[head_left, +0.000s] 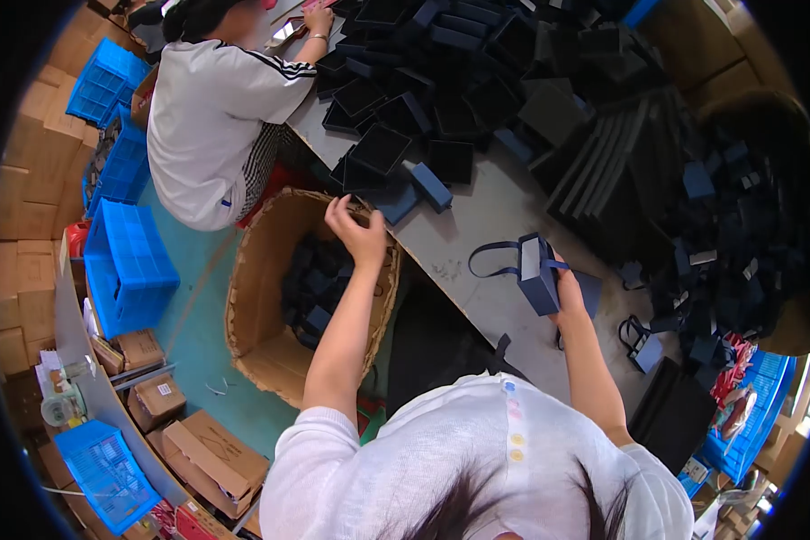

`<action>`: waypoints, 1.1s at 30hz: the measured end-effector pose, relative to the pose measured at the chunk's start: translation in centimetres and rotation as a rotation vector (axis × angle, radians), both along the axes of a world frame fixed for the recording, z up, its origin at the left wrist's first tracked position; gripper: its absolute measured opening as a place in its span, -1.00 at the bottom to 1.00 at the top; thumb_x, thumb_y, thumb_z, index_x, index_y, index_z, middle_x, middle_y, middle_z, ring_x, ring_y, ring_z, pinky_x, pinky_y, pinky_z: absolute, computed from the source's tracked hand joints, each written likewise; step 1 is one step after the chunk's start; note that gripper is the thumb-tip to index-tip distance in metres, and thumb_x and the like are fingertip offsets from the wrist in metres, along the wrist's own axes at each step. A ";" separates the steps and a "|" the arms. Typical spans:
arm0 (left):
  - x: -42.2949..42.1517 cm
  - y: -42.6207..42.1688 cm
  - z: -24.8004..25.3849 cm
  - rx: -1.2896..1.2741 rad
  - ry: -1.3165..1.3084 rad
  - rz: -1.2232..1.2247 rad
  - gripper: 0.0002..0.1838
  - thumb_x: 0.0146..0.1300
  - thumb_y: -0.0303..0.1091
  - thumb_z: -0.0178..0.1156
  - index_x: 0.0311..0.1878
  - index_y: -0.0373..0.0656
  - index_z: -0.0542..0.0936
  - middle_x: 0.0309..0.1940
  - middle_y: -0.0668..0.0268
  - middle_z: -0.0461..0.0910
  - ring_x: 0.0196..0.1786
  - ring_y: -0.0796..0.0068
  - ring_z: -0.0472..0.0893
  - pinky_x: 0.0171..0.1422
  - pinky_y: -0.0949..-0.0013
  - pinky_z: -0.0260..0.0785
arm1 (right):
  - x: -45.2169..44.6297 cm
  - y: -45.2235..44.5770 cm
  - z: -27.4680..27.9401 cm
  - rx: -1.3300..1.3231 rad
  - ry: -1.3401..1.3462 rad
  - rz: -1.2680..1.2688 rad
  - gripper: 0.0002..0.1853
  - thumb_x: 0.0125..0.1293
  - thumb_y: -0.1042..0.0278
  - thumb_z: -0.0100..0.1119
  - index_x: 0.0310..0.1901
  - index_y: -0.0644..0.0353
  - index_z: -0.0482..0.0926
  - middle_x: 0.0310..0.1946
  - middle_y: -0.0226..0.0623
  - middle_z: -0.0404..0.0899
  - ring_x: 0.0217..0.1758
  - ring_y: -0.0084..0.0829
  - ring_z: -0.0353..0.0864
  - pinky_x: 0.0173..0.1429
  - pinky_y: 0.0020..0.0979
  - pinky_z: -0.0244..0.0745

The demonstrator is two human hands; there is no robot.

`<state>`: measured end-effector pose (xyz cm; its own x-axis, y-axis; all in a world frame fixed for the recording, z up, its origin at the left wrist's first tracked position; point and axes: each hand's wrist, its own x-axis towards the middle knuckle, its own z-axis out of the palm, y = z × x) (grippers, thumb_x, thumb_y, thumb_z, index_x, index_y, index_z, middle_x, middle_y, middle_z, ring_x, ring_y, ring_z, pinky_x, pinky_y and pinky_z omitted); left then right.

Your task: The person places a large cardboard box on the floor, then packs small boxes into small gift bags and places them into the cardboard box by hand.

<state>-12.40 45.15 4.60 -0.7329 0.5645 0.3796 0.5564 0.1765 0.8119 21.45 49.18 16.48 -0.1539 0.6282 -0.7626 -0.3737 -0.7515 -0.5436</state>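
Note:
My right hand (569, 292) holds a small dark blue box (536, 274) with a ribbon loop, above the grey table (459, 261). My left hand (358, 232) is raised over the rim of a large cardboard carton (259, 310), its fingers apart and curved, nothing seen in them. Dark blue pieces (313, 292) lie inside that carton. Just right of my left hand, at the table's edge, are a flat blue piece (398, 203) and a narrow blue box (430, 186). Another blue piece lies partly behind the held box.
Black trays (380, 148) are heaped at the table's far end. Black foam sheets (594, 162) and many small blue boxes (698, 180) fill the right. A co-worker in a white shirt (211, 108) sits at upper left. Blue crates (130, 265) stand on the left.

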 end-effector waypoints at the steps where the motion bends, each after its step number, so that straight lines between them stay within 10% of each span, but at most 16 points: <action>1: 1.9 0.4 3.5 0.007 0.116 -0.155 -0.26 -0.13 -0.43 0.31 0.23 -0.15 0.34 0.30 -0.06 0.10 0.29 -0.09 0.20 0.40 0.04 0.07 | 0.0 -0.1 0.0 0.000 0.002 -0.007 -0.60 0.36 -0.02 0.07 0.02 0.11 0.57 -0.20 -0.33 0.64 -0.23 -0.40 0.65 -0.13 -0.39 0.58; 8: 5.6 5.5 5.1 -0.399 0.591 -0.642 -0.36 -0.28 -0.56 0.32 0.03 -0.09 0.45 0.31 0.06 0.18 0.40 -0.28 0.04 0.37 -0.22 0.02 | 1.2 -0.4 0.2 0.014 -0.026 0.041 -0.62 0.38 0.03 0.04 0.00 0.15 0.58 -0.20 -0.29 0.65 -0.24 -0.40 0.66 -0.12 -0.39 0.59; 16: 6.7 -1.6 5.0 -0.186 0.480 -0.963 -0.38 -0.33 -0.82 0.08 -0.07 -0.09 0.53 0.31 0.08 0.22 0.39 -0.16 0.15 0.39 0.00 0.18 | 6.4 -2.0 0.3 0.026 -0.038 -0.110 -0.63 0.38 0.04 0.04 -0.12 0.22 0.60 -0.31 -0.26 0.66 -0.35 -0.40 0.66 -0.19 -0.43 0.58; 19: 10.9 -3.6 3.5 -0.256 0.294 -0.680 -0.28 -0.13 -0.49 0.26 0.24 -0.18 0.35 0.38 0.03 0.12 0.43 -0.20 0.05 0.44 -0.09 0.03 | 7.2 -1.9 -0.2 0.069 -0.096 -0.041 -0.64 0.37 0.02 0.07 -0.18 0.20 0.60 -0.34 -0.29 0.65 -0.35 -0.43 0.65 -0.19 -0.44 0.56; 21: 15.7 -5.8 3.5 -0.451 0.138 -0.617 0.15 -0.16 0.03 0.40 0.43 -0.30 0.01 0.42 -0.01 0.03 0.44 -0.24 -0.01 0.47 -0.21 -0.16 | 7.7 -1.9 -0.9 0.113 -0.143 -0.037 -0.65 0.38 0.04 0.07 -0.18 0.20 0.60 -0.36 -0.31 0.64 -0.37 -0.45 0.63 -0.21 -0.46 0.54; 27: 14.7 -4.8 2.6 -0.507 0.212 -0.745 0.07 -0.32 -0.33 0.45 0.39 -0.13 0.16 0.28 0.13 0.19 0.32 -0.09 0.14 0.39 -0.06 0.08 | 9.2 -1.5 -1.4 0.495 -0.529 0.145 -0.72 0.31 0.15 0.23 -0.23 0.25 0.63 -0.43 -0.47 0.53 -0.35 -0.65 0.42 -0.25 -0.57 0.34; 33: 17.0 -3.8 14.2 -0.264 0.111 -1.029 0.01 -0.37 -0.44 0.43 0.33 -0.15 0.24 0.20 0.07 0.22 0.21 -0.09 0.22 0.35 0.07 0.18 | 7.8 -2.3 1.1 0.464 -0.508 0.325 -0.72 0.30 0.16 0.22 -0.21 0.26 0.62 -0.43 -0.47 0.51 -0.36 -0.65 0.42 -0.27 -0.59 0.34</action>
<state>4.55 41.39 18.77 0.1744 0.9661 0.1903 0.6060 -0.2576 0.7526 29.24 46.90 17.62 -0.0863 0.8849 -0.4577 0.2079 -0.4333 -0.8769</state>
